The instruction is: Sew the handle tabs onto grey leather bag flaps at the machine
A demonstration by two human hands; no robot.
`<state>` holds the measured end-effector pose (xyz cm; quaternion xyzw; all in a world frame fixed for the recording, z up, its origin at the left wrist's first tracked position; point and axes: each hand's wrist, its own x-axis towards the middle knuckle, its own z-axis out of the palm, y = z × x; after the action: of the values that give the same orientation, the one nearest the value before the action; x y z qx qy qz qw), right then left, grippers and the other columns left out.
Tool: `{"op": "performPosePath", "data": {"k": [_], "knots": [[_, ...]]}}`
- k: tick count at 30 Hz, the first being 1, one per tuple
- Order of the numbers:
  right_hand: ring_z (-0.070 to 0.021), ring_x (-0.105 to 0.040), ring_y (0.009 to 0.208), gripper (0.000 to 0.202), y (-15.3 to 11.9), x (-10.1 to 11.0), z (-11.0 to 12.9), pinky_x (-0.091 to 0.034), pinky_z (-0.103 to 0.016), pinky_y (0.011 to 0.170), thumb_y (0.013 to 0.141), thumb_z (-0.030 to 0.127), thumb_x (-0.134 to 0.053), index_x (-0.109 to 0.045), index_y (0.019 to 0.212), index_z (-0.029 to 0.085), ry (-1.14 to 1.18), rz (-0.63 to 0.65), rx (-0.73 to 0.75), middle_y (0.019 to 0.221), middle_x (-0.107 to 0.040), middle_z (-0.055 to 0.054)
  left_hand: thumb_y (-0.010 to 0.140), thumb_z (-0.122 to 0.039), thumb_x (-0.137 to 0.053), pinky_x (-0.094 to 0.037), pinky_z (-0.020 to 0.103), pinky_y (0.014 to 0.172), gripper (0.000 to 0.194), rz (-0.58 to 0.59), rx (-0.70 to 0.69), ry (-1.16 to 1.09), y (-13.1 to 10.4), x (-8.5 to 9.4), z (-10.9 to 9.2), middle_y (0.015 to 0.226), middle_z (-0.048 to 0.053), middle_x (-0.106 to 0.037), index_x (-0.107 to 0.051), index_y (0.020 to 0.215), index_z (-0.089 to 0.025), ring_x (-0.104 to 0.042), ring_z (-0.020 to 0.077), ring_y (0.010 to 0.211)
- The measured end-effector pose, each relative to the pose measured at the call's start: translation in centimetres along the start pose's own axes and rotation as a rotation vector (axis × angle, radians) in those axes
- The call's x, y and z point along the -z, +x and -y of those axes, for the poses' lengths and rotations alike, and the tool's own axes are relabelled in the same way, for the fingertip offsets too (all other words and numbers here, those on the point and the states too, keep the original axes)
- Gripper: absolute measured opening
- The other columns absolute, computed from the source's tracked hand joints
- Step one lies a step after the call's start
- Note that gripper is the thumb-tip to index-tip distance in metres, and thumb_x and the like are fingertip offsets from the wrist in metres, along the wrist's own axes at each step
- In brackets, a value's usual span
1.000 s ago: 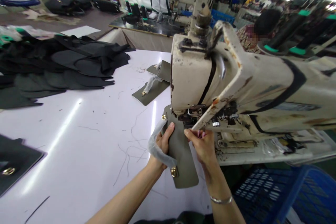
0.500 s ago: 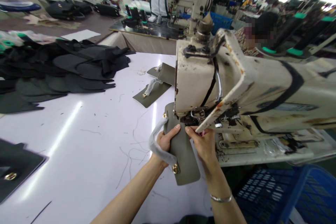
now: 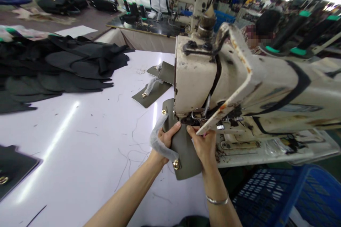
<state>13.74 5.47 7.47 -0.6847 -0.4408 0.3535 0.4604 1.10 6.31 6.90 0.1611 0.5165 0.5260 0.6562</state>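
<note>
Though handheld, panel (image 3: 184,152) free-edged nearside.

the sewing machine (image 3: 195,74) hides part of the olive panel (image 3: 185,152); the frame's edge crops the blue basket (image 3: 294,191).

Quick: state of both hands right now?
Left hand: on the olive panel, partly hidden; grip closed or not, can't tell.
Right hand: on the same panel, partly hidden; grip also can't be told.

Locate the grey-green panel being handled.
In the head view, the panel lies just right of centre, mostly below the sewing machine, with the left hand and right hand on it.
</note>
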Motion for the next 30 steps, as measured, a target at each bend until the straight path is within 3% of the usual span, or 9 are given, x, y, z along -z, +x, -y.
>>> {"op": "performPosePath", "data": {"k": [5,12,18,30], "knots": [[-0.0157,-0.055,0.056,0.031,-0.3,-0.6,0.1,-0.038,-0.025,0.053,0.079,0.04,-0.072,-0.075,0.064,0.013,-0.016,-0.063,0.005,0.058,-0.064,-0.003,0.057,-0.043,-0.094,-0.064,0.035,0.068,0.073,0.069,0.008,0.003,-0.1,-0.2,-1.2,0.105,0.015,-0.078,-0.07,0.119,-0.011,-0.076,0.0322,0.087],[-0.0122,-0.045,0.048,0.039,-0.7,-1.4,0.0,-0.033,-0.024,0.049,0.08,0.044,-0.071,-0.069,0.054,0.014,-0.031,-0.113,-0.036,0.046,-0.049,0.001,0.053,-0.037,-0.096,-0.062,0.032,0.058,0.071,0.103,-0.008,0.052,0.1,-0.3,-2.4,0.102,0.017,-0.078,-0.072,0.114,-0.009,-0.075,0.0306,0.08],[-0.0117,-0.045,0.047,0.038,-1.0,-2.1,-0.1,-0.032,-0.023,0.047,0.08,0.045,-0.071,-0.068,0.057,0.014,0.011,-0.158,-0.049,0.047,-0.051,0.001,0.053,-0.035,-0.095,-0.06,0.032,0.054,0.071,0.158,-0.014,0.083,0.4,-0.3,-3.0,0.099,0.016,-0.078,-0.072,0.116,-0.01,-0.075,0.0305,0.075],[-0.0132,-0.049,0.048,0.037,-1.3,-3.0,0.5,-0.038,-0.024,0.048,0.077,0.042,-0.073,-0.061,0.051,0.017,0.193,-0.184,-0.103,0.049,-0.057,0.0,0.056,-0.028,-0.088,-0.056,0.033,0.049,0.034,0.264,-0.009,0.238,2.2,0.3,-4.1,0.074,0.011,-0.075,-0.077,0.084,-0.013,-0.066,0.0235,0.054]]}}
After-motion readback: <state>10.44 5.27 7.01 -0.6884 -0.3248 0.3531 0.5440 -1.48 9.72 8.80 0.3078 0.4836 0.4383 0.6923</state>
